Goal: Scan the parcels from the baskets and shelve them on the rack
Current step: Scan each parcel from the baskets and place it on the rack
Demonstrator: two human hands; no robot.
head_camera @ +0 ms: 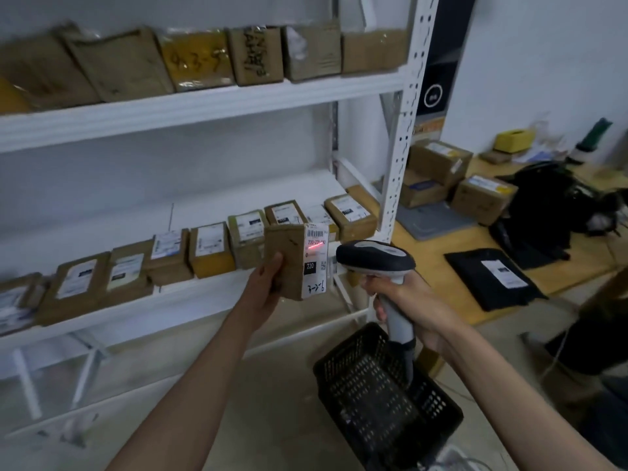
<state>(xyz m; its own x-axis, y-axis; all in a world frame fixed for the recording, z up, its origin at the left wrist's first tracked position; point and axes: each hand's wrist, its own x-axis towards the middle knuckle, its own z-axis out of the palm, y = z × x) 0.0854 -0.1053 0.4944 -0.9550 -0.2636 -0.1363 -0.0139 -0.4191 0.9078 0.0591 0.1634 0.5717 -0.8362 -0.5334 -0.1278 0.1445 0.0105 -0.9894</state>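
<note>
My left hand (264, 286) grips a small brown cardboard parcel (289, 263) upright in front of the rack, its white label turned to the right. A red scan line glows across that label. My right hand (402, 294) holds a grey and black barcode scanner (373, 258) by its handle, the head aimed at the label from close range. Below my right arm a black plastic basket (384, 392) stands on the floor; nothing shows inside it.
The white rack (204, 103) carries a row of parcels on its upper shelf and another on the lower shelf (190, 297). To the right a wooden table (438, 260) holds boxes, a black mailer bag (492, 277) and a black backpack.
</note>
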